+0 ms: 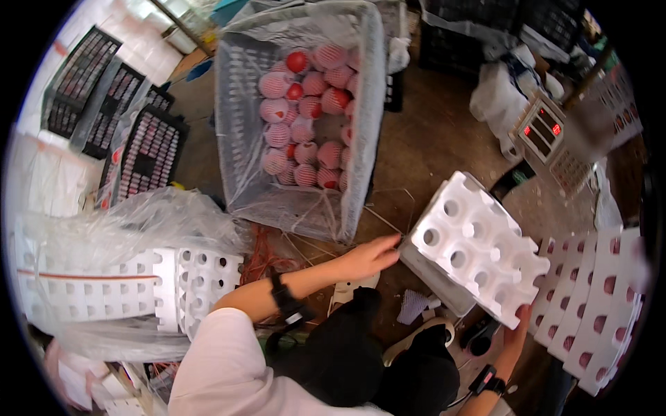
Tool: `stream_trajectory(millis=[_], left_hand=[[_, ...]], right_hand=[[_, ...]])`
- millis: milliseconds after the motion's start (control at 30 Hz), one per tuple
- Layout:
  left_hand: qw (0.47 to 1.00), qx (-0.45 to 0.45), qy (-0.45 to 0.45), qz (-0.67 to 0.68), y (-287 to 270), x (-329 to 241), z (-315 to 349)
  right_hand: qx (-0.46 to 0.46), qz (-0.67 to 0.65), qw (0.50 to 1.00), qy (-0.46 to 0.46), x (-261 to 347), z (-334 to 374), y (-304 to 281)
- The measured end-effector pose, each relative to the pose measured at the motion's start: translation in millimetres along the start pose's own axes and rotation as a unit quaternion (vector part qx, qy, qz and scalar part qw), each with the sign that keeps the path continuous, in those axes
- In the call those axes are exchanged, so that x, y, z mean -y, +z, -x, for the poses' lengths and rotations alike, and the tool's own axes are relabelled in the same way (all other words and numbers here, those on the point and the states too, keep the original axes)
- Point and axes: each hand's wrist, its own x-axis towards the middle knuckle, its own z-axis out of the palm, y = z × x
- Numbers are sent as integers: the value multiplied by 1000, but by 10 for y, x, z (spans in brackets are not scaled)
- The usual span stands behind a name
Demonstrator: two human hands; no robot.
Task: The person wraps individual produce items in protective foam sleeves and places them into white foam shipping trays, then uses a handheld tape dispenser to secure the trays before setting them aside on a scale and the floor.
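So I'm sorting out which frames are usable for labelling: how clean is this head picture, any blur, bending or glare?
Head view: strong fisheye bending, with a black rim around the picture; the stacked trays at the right edge smear into blur; the plastic sheet at left catches pale glare; the middle stays sharp, with the left hand, the white foam tray and the wrapped fruit in the lined crate clearly readable; the right hand is mostly hidden under that tray.

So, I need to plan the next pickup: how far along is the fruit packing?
Done: filled trays of fruit are stacked at right. In hand: an empty white foam tray, the right hand gripping its lower edge and the left hand touching its left side. Left: the lined crate still holds many netted fruits, with spare trays bagged at left.
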Motion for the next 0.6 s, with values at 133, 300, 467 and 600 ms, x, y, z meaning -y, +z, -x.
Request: stream_trajectory(millis=[133,300,467,600], left_hand=[[983,157,-54,-72,-738,-142,1021],[975,-137,-173,-19,-1093,-18,1608],[944,-250,-9,-215,-1104,158,1580],[899,-300,139,-288,-1614,145,873]], right_hand=[[-213,1,977,-29,165,181,-37],[-212,44,971,-100,-78,938,25],[-155,182,961,-137,-179,1457,268],[-103,236,949,-183,108,1676,582]])
